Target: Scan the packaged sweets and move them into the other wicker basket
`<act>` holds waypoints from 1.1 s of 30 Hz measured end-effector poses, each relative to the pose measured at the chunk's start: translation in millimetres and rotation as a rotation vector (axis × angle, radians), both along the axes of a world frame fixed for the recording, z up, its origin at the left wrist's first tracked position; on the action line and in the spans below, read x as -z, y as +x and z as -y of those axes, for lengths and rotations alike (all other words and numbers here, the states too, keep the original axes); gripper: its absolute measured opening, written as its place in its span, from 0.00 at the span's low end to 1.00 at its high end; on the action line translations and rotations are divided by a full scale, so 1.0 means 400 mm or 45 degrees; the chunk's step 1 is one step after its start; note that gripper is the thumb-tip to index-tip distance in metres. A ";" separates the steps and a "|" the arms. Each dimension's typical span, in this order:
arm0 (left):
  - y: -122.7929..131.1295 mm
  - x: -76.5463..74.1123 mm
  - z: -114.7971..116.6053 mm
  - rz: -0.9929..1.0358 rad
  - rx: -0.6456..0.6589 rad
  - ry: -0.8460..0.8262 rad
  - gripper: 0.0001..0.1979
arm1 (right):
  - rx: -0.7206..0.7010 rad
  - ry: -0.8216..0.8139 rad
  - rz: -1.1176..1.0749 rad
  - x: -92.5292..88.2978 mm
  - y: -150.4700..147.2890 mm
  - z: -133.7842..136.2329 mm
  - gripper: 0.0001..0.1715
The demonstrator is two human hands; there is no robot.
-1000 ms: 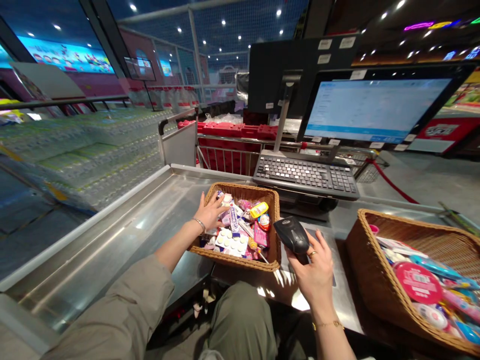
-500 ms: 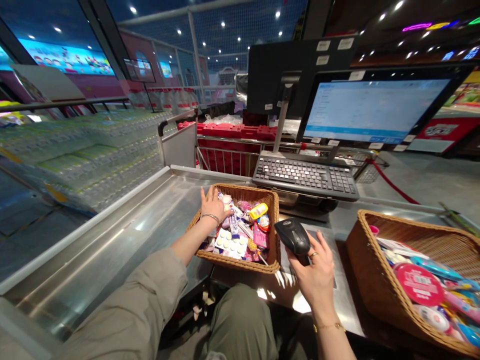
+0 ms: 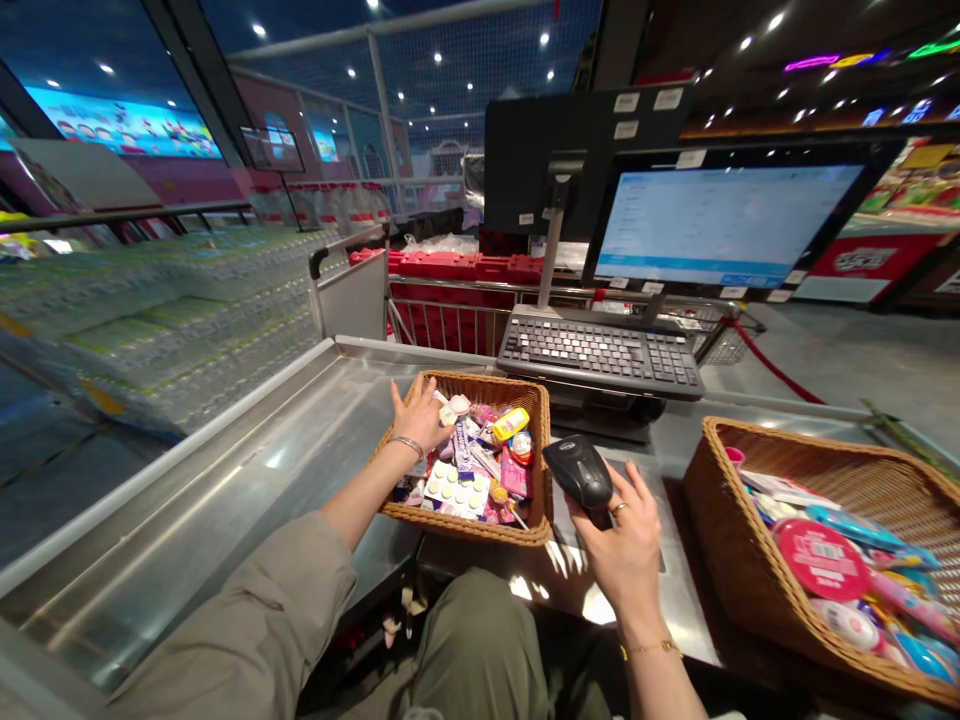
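Note:
My left hand [image 3: 424, 420] reaches into the back left of a brown wicker basket [image 3: 544, 460], its visible fingers spread over small packaged sweets. Beside its thumb is a small pale item [image 3: 448, 413]; whether the thumb touches it I cannot tell. A white blister pack with pale round pieces [image 3: 454, 490], a blue-and-white wrapped stick [image 3: 463, 450] and a yellow packet [image 3: 511, 424] lie on top of the pile. Just right of the basket, my right hand [image 3: 626, 525] is closed round a black handheld barcode scanner [image 3: 579, 470], whose head points left.
A second wicker basket [image 3: 720, 560] with colourful packages, including a round pink one [image 3: 821, 558], stands at right. Behind are a keyboard [image 3: 600, 350] and a lit monitor [image 3: 727, 225]. A raised metal edge [image 3: 187, 450] bounds the steel counter at left; a trolley [image 3: 450, 310] stands beyond.
My left hand has shifted slightly within the basket, its fingers drawn a little more together near the pale item. The whole view has swung a little; the scanner stays in my right hand.

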State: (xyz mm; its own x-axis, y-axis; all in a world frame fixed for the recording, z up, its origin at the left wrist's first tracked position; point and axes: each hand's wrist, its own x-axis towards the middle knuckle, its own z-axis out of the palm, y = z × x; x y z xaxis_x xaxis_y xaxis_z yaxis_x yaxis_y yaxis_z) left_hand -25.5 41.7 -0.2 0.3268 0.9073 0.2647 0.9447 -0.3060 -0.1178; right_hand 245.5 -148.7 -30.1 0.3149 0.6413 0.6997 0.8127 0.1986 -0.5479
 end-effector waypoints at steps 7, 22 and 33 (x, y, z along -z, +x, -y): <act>0.032 -0.033 0.060 0.151 0.191 0.114 0.17 | 0.023 -0.035 -0.005 -0.002 -0.004 0.008 0.11; 0.199 -0.107 0.157 0.276 0.623 0.310 0.18 | 0.053 0.012 0.012 -0.046 0.006 0.038 0.10; 0.283 -0.119 0.171 0.282 0.731 0.347 0.19 | 0.070 0.047 0.070 -0.063 0.026 0.064 0.10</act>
State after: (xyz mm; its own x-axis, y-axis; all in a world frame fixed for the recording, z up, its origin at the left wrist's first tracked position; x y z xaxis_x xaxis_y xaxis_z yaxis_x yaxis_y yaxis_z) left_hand 87.8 -26.8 47.4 0.6490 0.4973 0.5758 0.6520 -0.7536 -0.0840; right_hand 256.0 -174.3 -4.8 0.3092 0.5978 0.7396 0.8517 0.1719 -0.4950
